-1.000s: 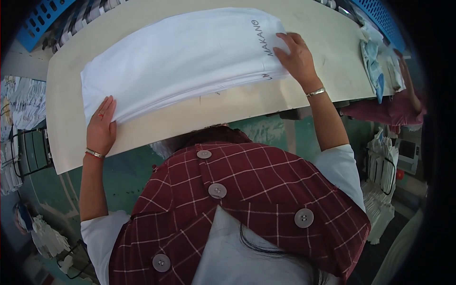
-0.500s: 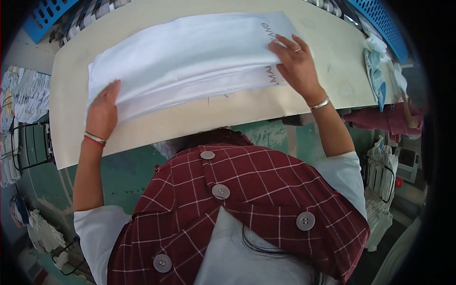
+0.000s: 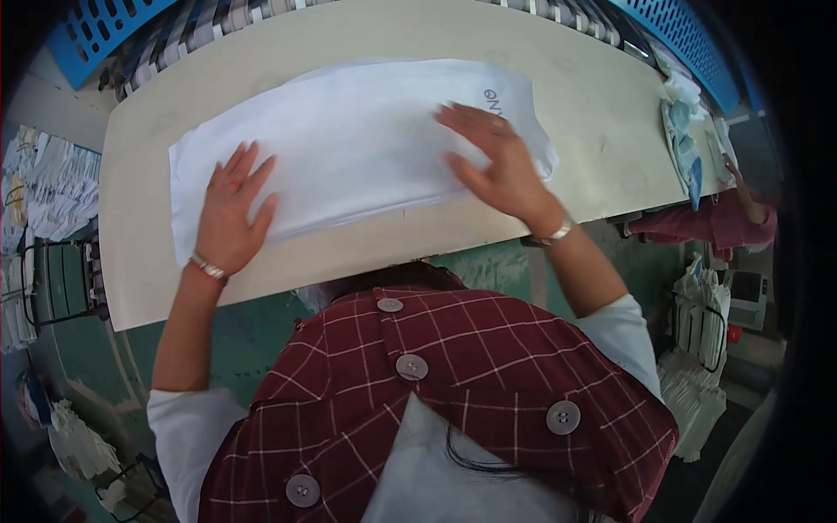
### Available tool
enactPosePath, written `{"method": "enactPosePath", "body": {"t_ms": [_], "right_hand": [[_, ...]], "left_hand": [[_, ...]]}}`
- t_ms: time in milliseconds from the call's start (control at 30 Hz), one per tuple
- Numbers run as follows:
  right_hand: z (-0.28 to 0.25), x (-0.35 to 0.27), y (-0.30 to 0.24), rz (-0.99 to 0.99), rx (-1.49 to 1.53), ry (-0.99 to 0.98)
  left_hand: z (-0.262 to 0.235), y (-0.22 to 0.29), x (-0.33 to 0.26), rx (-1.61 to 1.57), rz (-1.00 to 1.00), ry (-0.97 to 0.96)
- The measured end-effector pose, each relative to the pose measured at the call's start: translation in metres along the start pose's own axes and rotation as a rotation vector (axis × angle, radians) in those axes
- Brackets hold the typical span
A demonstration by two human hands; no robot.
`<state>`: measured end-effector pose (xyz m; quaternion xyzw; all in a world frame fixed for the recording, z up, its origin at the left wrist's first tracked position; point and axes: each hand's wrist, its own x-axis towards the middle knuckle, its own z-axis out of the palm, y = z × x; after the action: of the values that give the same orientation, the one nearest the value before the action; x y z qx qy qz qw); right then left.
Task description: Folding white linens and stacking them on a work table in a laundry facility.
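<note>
A long white folded cloth lies flat across the table. At its right end is a thin, see-through plastic-like part with dark lettering, partly covered by my hand. My left hand is over the cloth's near left part, fingers spread and nothing gripped. Over the right part is my right hand, its fingers stretched out and slightly blurred, holding nothing. Whether either palm presses on the cloth or hovers just above it, I cannot tell.
The pale table has a curved far edge, with a row of grey rollers or bundles behind it. Blue slotted crates stand at both far corners. Stacked white items are on the left. Light blue cloth and another person are at right.
Both hands have moved inward over the cloth, and the left fingers have spread. The see-through strip along the cloth's near edge no longer shows, and less lettering is visible.
</note>
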<state>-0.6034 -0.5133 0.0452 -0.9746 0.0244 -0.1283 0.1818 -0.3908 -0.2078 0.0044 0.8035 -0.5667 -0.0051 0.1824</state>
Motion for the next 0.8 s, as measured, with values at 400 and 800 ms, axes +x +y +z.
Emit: {"method": "enactPosePath", "body": {"t_ms": [400,800], "right_hand": [[0.002,-0.039,0.091,0.364,-0.576,0.177],[-0.001,-0.001,0.158,0.19,-0.47,0.285]], "left_hand": [[0.025,-0.052,-0.033,0.052,-0.238,0.115],[0.056,-0.042,-0.019,0.036,-0.306,0.314]]}}
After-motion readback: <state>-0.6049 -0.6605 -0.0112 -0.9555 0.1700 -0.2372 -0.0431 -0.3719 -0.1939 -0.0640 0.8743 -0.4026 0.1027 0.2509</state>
